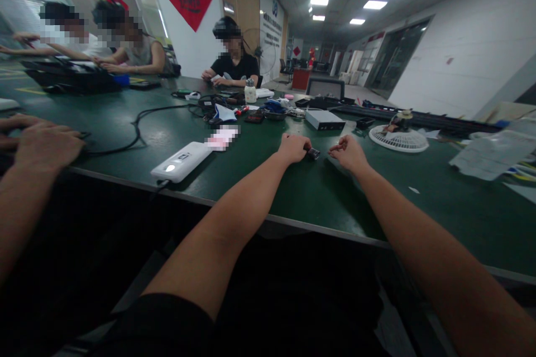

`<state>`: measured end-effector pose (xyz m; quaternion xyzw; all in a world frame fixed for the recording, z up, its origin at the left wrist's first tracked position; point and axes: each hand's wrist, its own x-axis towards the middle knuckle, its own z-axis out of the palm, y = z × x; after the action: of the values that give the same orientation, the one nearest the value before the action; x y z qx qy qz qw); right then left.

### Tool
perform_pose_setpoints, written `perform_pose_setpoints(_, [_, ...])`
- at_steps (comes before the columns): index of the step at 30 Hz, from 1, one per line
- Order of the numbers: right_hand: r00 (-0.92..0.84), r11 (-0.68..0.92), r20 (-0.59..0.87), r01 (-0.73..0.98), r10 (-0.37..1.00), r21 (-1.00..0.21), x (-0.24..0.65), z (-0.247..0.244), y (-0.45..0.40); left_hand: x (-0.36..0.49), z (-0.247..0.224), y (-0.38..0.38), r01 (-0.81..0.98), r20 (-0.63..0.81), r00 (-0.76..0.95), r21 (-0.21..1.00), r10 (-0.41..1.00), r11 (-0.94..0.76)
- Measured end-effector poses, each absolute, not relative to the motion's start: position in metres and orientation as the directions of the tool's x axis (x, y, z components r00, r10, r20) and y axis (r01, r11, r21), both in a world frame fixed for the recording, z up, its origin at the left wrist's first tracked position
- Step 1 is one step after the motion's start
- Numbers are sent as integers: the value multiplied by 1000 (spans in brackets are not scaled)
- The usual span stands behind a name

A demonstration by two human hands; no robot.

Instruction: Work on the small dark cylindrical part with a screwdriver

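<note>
Over the green tabletop [268, 178], my left hand [293, 148] is closed around a small dark part [314, 153] that sticks out past its fingertips. The part looks black with a shiny face; its exact kind is too small to make out. To the right of it, a short gap away, is my right hand [348, 153]. Its thumb and fingertips are drawn together in a pinch, and whatever is between them, if anything, does not show. Both forearms reach forward across the table's near edge.
Left of my arms lie a white power bank [182, 163] and a black cable [136, 128]. Farther back are a grey-white box [324, 119], a white fan grille [397, 138], a bottle [250, 92] and mixed parts. A neighbour's hand [48, 142] rests at far left; other people sit beyond.
</note>
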<state>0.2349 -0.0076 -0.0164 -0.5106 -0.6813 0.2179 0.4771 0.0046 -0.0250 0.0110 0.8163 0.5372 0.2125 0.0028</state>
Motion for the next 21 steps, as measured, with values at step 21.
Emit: perform_pose_setpoints(21, [-5, 519, 562, 390, 827, -761, 223, 7, -31, 11, 11, -24, 841, 473, 318, 260, 822, -475])
